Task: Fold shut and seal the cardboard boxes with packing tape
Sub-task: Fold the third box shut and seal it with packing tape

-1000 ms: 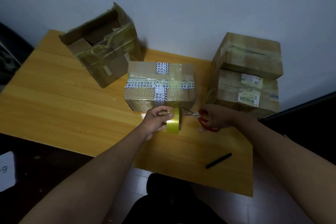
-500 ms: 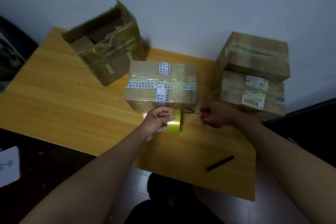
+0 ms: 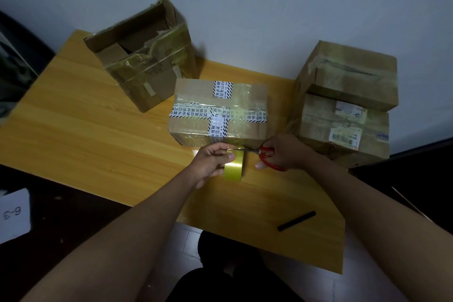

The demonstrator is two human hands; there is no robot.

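- both forearms reach in from the bottom corners and meet just in front of the middle box, which sits closed on the wooden table, crossed with printed black-and-white tape and clear tape.
- the left hand curls round the roll of yellowish packing tape, thumb pressed on the roll's upper edge, fingers wrapped behind it; the roll stands on edge at the box's near face.
- the right hand grips red-handled scissors, fingers tucked through the loops, knuckles up, wrist level with the tabletop.
- the scissor blades point left toward the top of the roll (whether they touch the tape i cannot tell, the blades are thin and dark there).
- an open box stands tilted at the far left of the table, flaps up, its sides wrapped in wrinkled clear tape.
- at the far right two sealed boxes are stacked against the wall, the lower one bearing white labels.
- a black marker lies on the near right part of the table, well apart from both hands.
- a white card marked "6-3" shows at the left edge, off the table.
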